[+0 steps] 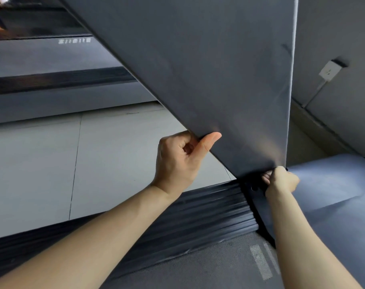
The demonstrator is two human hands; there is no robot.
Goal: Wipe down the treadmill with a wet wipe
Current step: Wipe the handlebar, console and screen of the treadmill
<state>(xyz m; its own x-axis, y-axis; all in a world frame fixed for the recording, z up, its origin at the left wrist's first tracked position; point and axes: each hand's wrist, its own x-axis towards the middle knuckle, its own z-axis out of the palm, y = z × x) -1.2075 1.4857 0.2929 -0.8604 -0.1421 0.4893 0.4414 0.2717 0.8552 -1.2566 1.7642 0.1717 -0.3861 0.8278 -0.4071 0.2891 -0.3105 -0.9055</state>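
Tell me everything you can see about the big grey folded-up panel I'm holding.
The grey panel is a broad, flat, smooth matte slab that looks like plastic or metal, tilted steeply up and filling the upper middle of the view. The left hand grips its lower left edge, thumb laid on the face. The right hand holds the dark hinge area at its bottom corner, above the ribbed black side rail.

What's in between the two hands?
In the head view, the dark panel's lower corner lies between the left hand and right hand, which both grip it.

A room in a home, by the look of it: pale floor tiles (42, 159), a wall socket (330, 70) with a cable plugged in, a folding treadmill (198, 69).
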